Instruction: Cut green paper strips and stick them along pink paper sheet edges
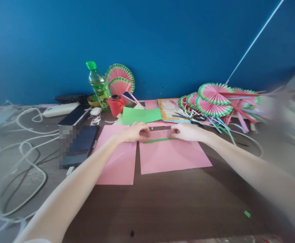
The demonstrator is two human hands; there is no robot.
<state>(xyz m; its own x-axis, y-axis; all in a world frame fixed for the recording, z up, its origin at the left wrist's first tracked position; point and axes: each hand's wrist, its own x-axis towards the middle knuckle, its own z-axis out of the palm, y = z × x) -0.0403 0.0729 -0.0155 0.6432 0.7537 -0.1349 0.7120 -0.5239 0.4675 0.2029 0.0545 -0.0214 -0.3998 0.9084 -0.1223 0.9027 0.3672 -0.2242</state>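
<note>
My left hand (134, 132) and my right hand (186, 131) rest at the far edge of a pink paper sheet (171, 156) on the brown table. Between them runs a thin green paper strip (159, 140). Each hand pinches one end of it, fingers curled down. A second pink sheet (119, 162) lies under my left wrist, just left of the first. A green paper sheet (141, 115) lies just beyond my hands.
Pink-and-green pleated paper fans (214, 99) pile up at the back right, with scissors (190, 118) and loose strips. More fans, a green bottle (98, 86) and a red cup (116, 105) stand against the blue wall. A dark tablet (78, 145) and white cables (21, 152) lie left.
</note>
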